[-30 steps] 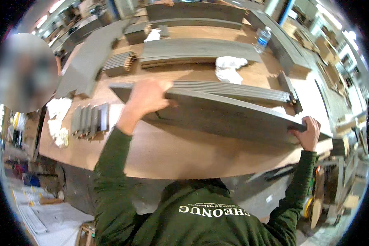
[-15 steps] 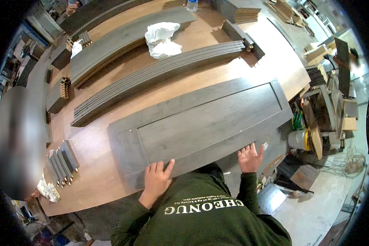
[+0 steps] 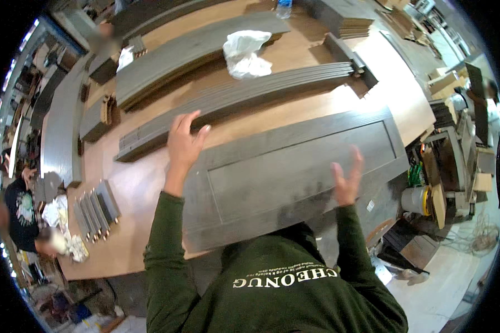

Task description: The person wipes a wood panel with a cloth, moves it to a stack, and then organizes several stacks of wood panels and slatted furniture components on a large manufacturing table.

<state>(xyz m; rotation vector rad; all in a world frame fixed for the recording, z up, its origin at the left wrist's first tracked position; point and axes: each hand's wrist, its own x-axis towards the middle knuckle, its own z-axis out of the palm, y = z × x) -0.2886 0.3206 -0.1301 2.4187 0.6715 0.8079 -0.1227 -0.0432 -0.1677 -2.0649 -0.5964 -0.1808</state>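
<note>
A grey panel door (image 3: 300, 169) with a recessed middle lies flat on the table in front of me. My left hand (image 3: 184, 145) is raised over the door's far left corner, fingers apart and holding nothing; its fingertips appear beside a long stack of grey strips (image 3: 244, 102). Over the near right part of the door, my right hand (image 3: 348, 177) is up with thumb and fingers spread, also without anything in it. Whether either hand touches the door I cannot tell.
Several short grey rails (image 3: 97, 208) stand at the table's left. Farther back lie wide grey boards (image 3: 178, 61), a crumpled white plastic bag (image 3: 247, 54) and a water bottle (image 3: 284, 8). A bucket (image 3: 415, 200) stands at right. Another person (image 3: 22, 205) is at the left.
Both hands have lifted from the door's near edge and moved away from me, the left one farthest. The view has shifted slightly, and the person at left shows differently.
</note>
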